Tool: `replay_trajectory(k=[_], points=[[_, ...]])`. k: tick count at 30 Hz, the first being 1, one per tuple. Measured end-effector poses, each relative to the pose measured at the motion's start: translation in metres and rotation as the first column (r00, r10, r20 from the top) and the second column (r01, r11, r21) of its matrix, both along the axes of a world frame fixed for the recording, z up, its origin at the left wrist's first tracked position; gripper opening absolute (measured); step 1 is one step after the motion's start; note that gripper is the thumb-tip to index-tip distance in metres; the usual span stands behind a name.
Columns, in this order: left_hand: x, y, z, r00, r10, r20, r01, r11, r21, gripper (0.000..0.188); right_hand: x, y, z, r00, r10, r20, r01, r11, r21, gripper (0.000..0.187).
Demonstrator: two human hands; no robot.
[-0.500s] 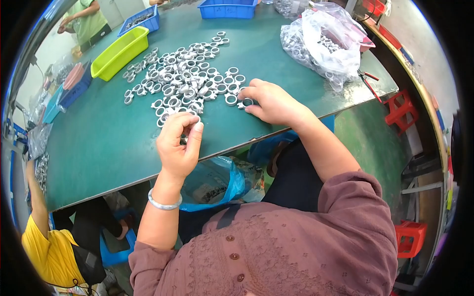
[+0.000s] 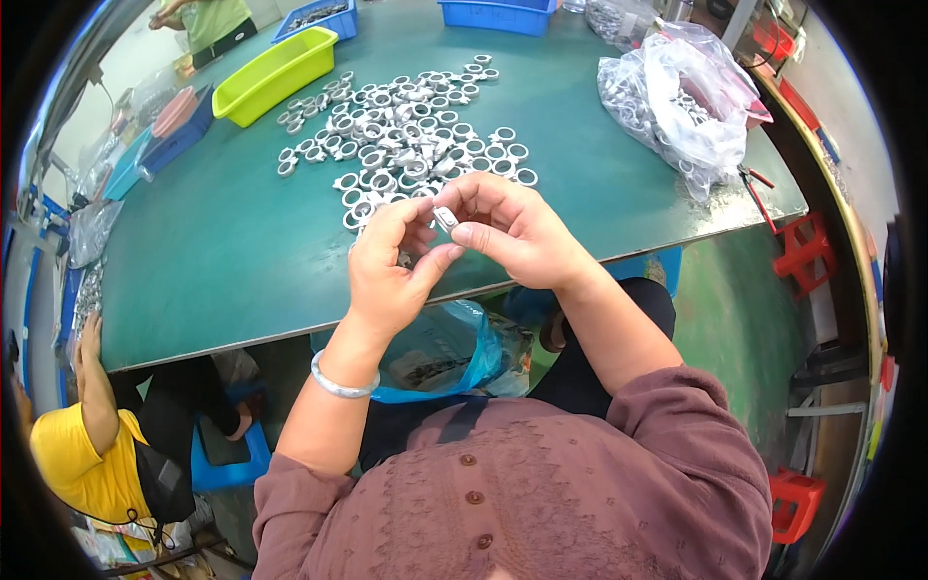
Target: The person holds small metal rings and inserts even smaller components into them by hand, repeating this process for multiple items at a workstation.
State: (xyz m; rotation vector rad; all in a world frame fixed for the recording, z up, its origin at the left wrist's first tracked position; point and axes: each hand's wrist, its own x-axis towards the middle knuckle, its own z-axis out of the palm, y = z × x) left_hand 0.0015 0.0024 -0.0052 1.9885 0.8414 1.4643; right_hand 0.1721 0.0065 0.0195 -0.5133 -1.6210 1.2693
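A loose pile of silver metal ring clamps [image 2: 411, 126] lies on the green table. Between my hands, just off the pile's near side, is one such ring clamp [image 2: 446, 219]; its small lug end faces up and the rest is hidden by fingers. My right hand [image 2: 517, 227] pinches it between thumb and fingers. My left hand [image 2: 391, 256], with a pale bangle [image 2: 343, 390] on its wrist, is curled closed against it, thumb tip near the right thumb. What the left fingers hold, if anything, is hidden.
A yellow-green bin [image 2: 275, 77] and blue bins [image 2: 498, 15] stand beyond the pile. At the right lie a clear plastic bag of metal parts [image 2: 667, 106] and red-handled pliers [image 2: 759, 198]. A blue bag [image 2: 449, 353] hangs below the table edge. A person in yellow [image 2: 87, 464] sits at left.
My right hand has come away from the pile's right edge with a ring clamp and met my left hand. The whole view has shifted slightly, moving the table contents rightward.
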Motion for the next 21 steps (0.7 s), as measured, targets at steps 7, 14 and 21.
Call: replay_trajectory(k=[7,14,21], points=[[-0.004,0.002,-0.006,0.999,0.008,0.048,-0.009,1.0,0.027,0.036,-0.008,0.001,-0.001,0.999,0.014,-0.038,-0.015,1.0,-0.027,0.02],[0.003,-0.004,-0.004,0.995,0.102,0.023,-0.102,0.995,0.022,0.034,-0.001,0.001,-0.009,0.995,-0.094,-0.016,0.094,0.996,-0.013,0.021],[0.004,-0.004,0.0,0.994,0.091,0.058,-0.089,0.996,-0.028,0.032,0.004,0.005,-0.006,0.997,-0.074,-0.006,0.071,0.975,-0.209,0.016]])
